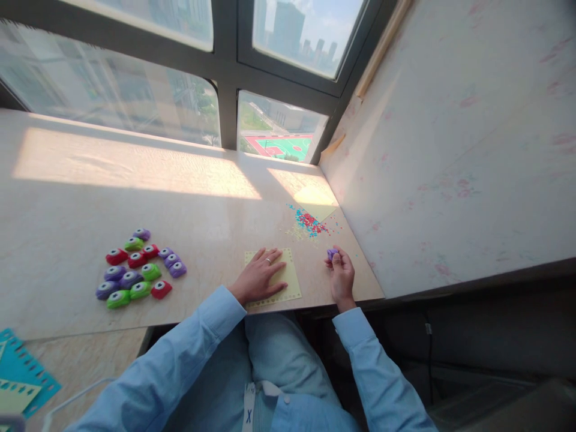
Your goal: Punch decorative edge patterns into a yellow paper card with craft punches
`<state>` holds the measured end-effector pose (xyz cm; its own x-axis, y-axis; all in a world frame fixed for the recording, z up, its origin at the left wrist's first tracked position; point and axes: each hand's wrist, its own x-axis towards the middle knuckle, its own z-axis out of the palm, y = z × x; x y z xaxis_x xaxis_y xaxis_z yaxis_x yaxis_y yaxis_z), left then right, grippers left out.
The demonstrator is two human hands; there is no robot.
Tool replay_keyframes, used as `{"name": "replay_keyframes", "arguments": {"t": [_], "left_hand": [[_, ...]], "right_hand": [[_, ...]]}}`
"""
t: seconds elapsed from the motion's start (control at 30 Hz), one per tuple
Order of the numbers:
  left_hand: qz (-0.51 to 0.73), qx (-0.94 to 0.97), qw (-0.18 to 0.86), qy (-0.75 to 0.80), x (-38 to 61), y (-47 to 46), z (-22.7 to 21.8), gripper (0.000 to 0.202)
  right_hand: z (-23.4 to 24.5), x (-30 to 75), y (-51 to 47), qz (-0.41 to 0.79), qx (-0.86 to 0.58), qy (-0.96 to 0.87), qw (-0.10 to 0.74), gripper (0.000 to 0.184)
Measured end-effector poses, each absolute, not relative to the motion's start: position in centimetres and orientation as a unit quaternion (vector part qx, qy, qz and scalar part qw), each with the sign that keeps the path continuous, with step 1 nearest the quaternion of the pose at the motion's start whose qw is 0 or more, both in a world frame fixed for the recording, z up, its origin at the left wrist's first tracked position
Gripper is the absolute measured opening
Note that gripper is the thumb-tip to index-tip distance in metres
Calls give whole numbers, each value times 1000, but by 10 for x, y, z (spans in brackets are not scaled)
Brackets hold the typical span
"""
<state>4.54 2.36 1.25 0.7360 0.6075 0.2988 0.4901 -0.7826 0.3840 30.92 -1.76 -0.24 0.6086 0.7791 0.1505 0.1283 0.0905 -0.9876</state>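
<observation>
A pale yellow sheet of paper (pixel 291 273) with small holes punched along its edges lies at the front edge of the ledge. Flat on top of it rests my left hand (pixel 260 276), fingers spread, a ring on one finger. To the right of the sheet, my right hand (pixel 342 279) is closed around a purple craft punch (pixel 332 254), held just above the surface. Part of the punch is hidden by the fingers. Beyond both hands is a scatter of red, blue and yellow paper bits (pixel 310 224).
Several purple, green and red craft punches (pixel 130 279) sit grouped at the left. Another yellow sheet (pixel 317 201) lies by the wall (pixel 450 150), behind the paper bits. Blue paper (pixel 45 393) with punched edges is at the lower left. Windows (pixel 274 123) stand along the back.
</observation>
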Motion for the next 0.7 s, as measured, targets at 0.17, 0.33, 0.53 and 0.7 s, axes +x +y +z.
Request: {"name": "replay_keyframes", "arguments": {"t": [0.17, 0.33, 0.53, 0.7], "left_hand": [[250, 915, 126, 289, 48, 23, 11, 31], [294, 913, 113, 261, 49, 21, 9, 20], [323, 903, 111, 261, 48, 19, 12, 17], [334, 900, 110, 257, 48, 18, 12, 18]], "right_hand": [[-2, 361, -24, 139, -692, -432, 561, 47], [-6, 405, -30, 11, -732, -525, 433, 43], [-14, 411, -20, -70, -753, -524, 391, 42], [-18, 414, -18, -114, -767, -513, 369, 42]]}}
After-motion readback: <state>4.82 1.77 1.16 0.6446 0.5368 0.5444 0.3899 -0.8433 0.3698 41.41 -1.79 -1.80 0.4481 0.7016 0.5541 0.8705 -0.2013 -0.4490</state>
